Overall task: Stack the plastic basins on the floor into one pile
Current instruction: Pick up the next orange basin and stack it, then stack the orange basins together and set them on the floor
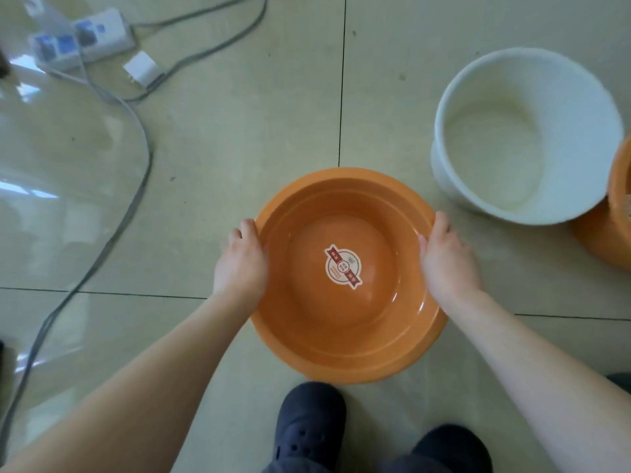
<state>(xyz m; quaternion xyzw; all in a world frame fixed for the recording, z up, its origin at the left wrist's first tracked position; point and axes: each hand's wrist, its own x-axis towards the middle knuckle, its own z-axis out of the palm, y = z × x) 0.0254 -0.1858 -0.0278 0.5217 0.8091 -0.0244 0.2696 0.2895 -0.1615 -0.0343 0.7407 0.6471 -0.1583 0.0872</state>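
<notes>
An orange plastic basin [345, 332] with a round sticker on its bottom is in the middle of the view, in front of my feet. My left hand [240, 264] grips its left rim and my right hand [447, 261] grips its right rim. Whether it rests on the floor or is lifted I cannot tell. A white basin [532, 97] stands on the floor to the far right, mouth up. Another orange basin [614, 216] shows partly at the right edge, touching or overlapping the white one.
A white power strip [82, 39], a white charger [141, 70] and grey cables [136, 199] lie on the tiled floor at the upper left. A clear plastic sheet or dome [51, 148] covers the left side. My dark shoes [307, 425] stand just below the basin.
</notes>
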